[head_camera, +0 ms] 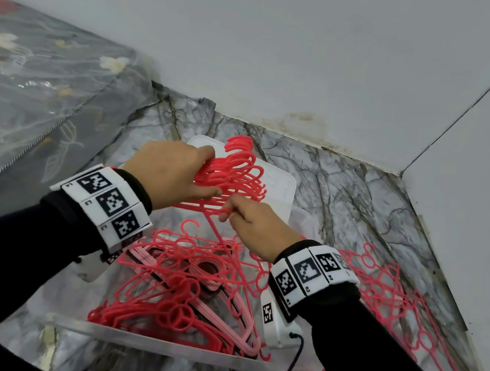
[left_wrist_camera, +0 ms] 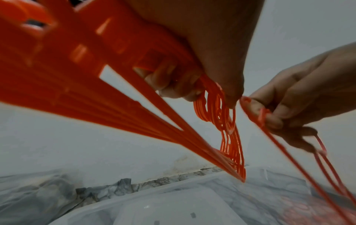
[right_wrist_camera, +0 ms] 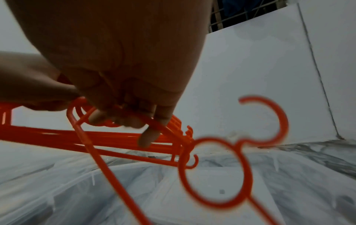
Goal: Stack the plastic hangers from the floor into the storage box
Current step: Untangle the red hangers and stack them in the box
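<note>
Grey-veined marble floor [head_camera: 350, 182] runs up to plain white walls, with a floral bed cover [head_camera: 29, 80] on my left. From the head view my left hand [head_camera: 172, 170] grips a bundle of hangers [head_camera: 233, 170], thin glossy red plastic rods; its fingers [left_wrist_camera: 165, 85] are curled through the stacked frames. The bundle's long axis runs away from me, and its round hooks fan toward the far wall. My right hand [head_camera: 258, 222] pinches a single hanger [right_wrist_camera: 212, 172] at one shoulder corner, fingers [right_wrist_camera: 148, 137] clamped on the rod; that hanger slopes down, its open hook and ring ahead of the hand. Both hands sit above the storage box [head_camera: 148, 341], clear and smooth-walled, where more red and pale pink hangers lie flat. Loose hangers [head_camera: 387, 291] sprawl tangled on the floor just right of it. A white lid [head_camera: 282, 185] lies beyond the hands.
</note>
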